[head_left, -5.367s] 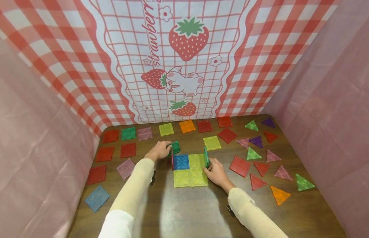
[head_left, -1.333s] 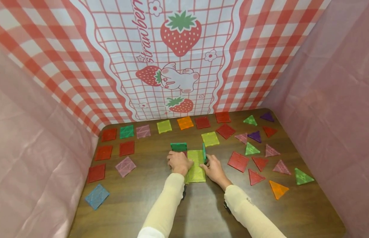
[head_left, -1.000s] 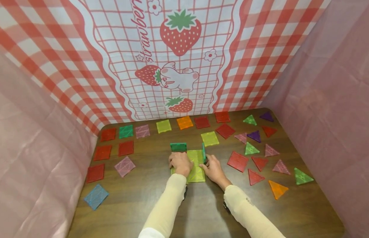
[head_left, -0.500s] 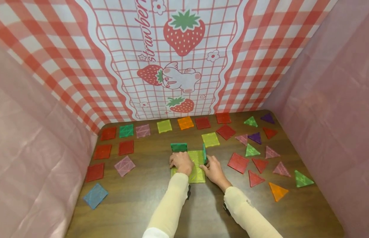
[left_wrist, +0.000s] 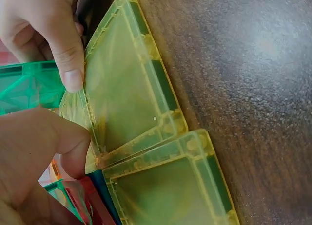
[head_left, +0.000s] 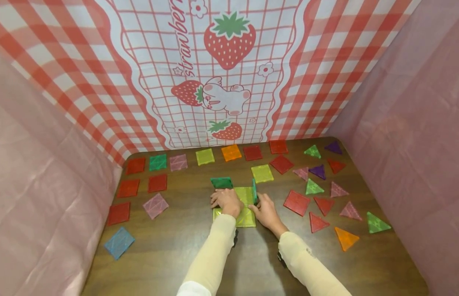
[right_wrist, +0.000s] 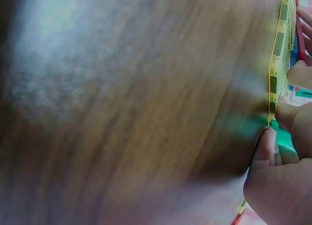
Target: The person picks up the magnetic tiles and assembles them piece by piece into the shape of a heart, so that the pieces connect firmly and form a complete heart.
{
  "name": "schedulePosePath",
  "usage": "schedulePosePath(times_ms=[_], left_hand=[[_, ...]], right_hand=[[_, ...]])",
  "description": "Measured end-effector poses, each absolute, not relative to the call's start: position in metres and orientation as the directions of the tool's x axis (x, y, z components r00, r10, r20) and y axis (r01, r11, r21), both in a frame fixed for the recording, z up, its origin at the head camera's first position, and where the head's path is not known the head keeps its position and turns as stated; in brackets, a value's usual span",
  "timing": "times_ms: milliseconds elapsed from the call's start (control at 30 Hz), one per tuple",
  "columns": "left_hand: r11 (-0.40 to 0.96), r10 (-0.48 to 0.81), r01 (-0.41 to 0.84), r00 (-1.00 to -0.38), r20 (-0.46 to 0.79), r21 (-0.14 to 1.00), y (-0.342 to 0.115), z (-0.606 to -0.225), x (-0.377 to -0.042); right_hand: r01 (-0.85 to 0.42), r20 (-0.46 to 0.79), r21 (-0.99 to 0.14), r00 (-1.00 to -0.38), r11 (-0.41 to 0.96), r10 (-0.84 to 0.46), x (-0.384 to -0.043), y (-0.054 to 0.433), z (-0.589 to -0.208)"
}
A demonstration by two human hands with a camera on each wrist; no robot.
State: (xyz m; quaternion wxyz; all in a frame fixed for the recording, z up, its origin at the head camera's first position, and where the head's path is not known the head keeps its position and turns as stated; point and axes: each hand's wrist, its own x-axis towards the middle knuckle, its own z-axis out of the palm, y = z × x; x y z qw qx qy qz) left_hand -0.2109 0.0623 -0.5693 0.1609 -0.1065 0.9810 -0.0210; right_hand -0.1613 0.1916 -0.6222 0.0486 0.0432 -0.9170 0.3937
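Note:
Translucent yellow magnetic tiles [head_left: 245, 218] lie joined as a flat base, beside a blue tile [right_wrist: 294, 53] mostly covered by my left hand [head_left: 227, 202]. At the base's left side, that hand pinches an upright red square tile [left_wrist: 90, 198] between thumb and fingers. One green square tile [head_left: 222, 183] stands, leaning slightly, along the base's back edge. My right hand [head_left: 267, 210] grips a second upright green tile [head_left: 254, 191] at the right edge, its thumb [left_wrist: 73, 80] at the yellow tile's border and its other fingers outside.
Loose square tiles, such as a red one [head_left: 119, 213] and a blue one [head_left: 119, 243], lie along the table's left and back. Several triangles, including an orange one [head_left: 346, 238], are spread over the right. A checked strawberry cloth [head_left: 229, 94] hangs behind.
My left hand has moved from the back green tile to the base's left side. The green tile now stands on the back edge and has just tilted a little. My right hand has stayed put.

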Motion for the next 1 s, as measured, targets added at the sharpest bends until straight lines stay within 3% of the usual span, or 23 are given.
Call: schedulePosePath(times_ms=[333, 533, 667, 1000], left_hand=[[0.986, -0.151, -0.164, -0.936, -0.317, 0.015, 0.060, -0.562, -0.208], [0.992, -0.128, -0.128, -0.975, -0.182, -0.013, 0.052, -0.567, -0.204], [0.986, -0.167, -0.169, -0.979, -0.113, 0.010, 0.049, -0.573, -0.203], [0.960, -0.264, -0.277, -0.943, -0.203, 0.040, 0.035, -0.583, -0.207]], right_hand=[[-0.149, 0.150, -0.708, -0.987, 0.690, -0.060, -0.164, 0.191, -0.621], [-0.149, 0.154, -0.711, -0.987, 0.688, -0.054, -0.164, 0.192, -0.621], [-0.146, 0.157, -0.711, -0.986, 0.688, -0.047, -0.164, 0.193, -0.621], [-0.163, 0.173, -0.715, -0.983, 0.680, -0.055, -0.162, 0.193, -0.619]])
